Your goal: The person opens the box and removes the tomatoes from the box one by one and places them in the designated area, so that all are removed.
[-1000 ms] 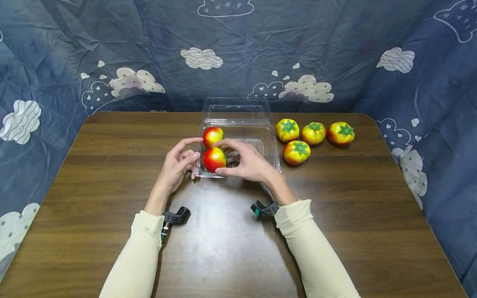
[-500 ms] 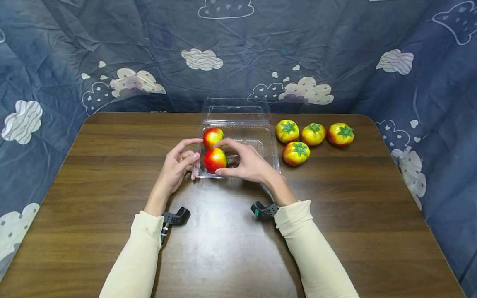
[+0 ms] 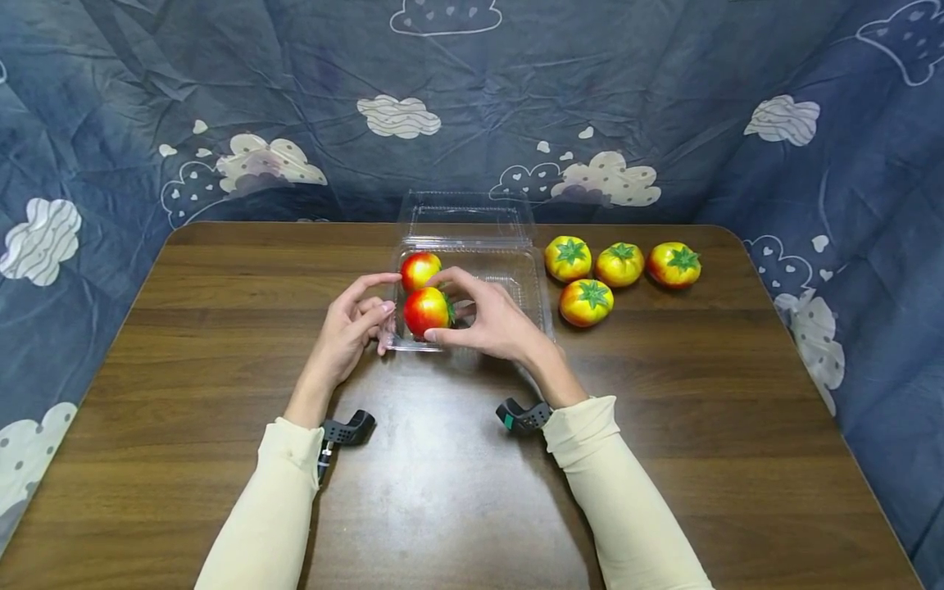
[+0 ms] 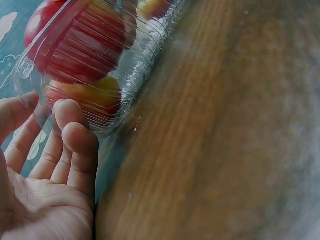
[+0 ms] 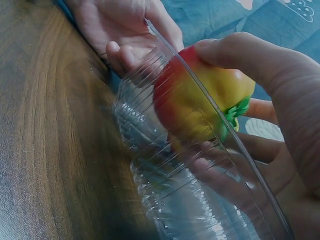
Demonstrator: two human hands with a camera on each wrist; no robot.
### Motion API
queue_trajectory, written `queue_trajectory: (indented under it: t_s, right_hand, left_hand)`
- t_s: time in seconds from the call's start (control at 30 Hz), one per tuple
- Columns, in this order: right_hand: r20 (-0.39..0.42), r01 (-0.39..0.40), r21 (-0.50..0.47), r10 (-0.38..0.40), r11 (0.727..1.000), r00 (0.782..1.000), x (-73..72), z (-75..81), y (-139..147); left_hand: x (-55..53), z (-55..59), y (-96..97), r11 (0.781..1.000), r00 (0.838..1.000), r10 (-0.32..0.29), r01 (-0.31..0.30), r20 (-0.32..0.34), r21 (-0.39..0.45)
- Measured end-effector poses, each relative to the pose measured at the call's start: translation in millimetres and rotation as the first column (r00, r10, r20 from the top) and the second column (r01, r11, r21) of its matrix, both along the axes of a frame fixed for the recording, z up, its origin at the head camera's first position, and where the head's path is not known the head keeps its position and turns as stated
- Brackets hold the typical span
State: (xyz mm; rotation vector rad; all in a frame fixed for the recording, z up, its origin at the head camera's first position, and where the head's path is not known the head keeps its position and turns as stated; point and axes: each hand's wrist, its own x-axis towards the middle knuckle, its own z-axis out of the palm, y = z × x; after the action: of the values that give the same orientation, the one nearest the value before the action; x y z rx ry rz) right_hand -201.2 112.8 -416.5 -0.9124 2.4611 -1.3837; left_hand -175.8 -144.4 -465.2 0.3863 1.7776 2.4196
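A clear plastic clamshell container [image 3: 544, 307] stands at the table's back with its lid raised. My left hand [image 3: 347, 328] holds the left edge, thumb at the rim and other fingers curled low by the wall. My right hand [image 3: 490, 319] grips a red-yellow tomato [image 3: 425, 311] over the container's front left; thumb near, fingers on its far side. The right wrist view shows this tomato's green leafy cap [image 5: 235, 111] turned toward the right palm. Behind it another tomato [image 3: 420, 271] sits in the back left; the left index fingertip is close to it.
To the container's right, several tomatoes with green caps stand on the wooden table [image 3: 737, 426]: two beside each other [image 3: 569, 259], one in front [image 3: 587, 302] and one farther right [image 3: 674, 265]. A blue cloud-patterned cloth [image 3: 472, 90] hangs behind the table.
The gripped tomato has shifted slightly away from me and a little to the right, with the right fingertips following it. My left hand stays at the container's edge.
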Motion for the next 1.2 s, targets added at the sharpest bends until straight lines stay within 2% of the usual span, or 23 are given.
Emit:
queue_trajectory:
  t_s: [0.23, 0.43, 0.9, 1.2]
  right_hand:
    - [-0.098, 0.083, -0.015, -0.084, 0.996, 0.992, 1.7, 3.4, 1.1]
    - [-0.155, 0.124, -0.059, -0.132, 0.991, 0.979, 2.9, 4.6, 1.1]
    - [-0.220, 0.180, -0.069, -0.191, 0.981, 0.957, 1.4, 7.6, 1.0]
    - [-0.241, 0.180, -0.058, -0.189, 0.982, 0.952, 0.6, 8.3, 1.7]
  left_hand:
    - [-0.1, 0.2, 0.6, 1.000, 1.000, 0.000, 0.000, 0.008, -0.011]
    - [0.4, 0.0, 0.4, 1.000, 1.000, -0.001, 0.002, 0.011, -0.010]
    - [-0.8, 1.7, 1.0, 1.000, 1.000, 0.001, -0.001, 0.001, 0.000]
    - [-0.8, 1.8, 0.6, 1.000, 1.000, 0.005, -0.005, 0.007, -0.006]
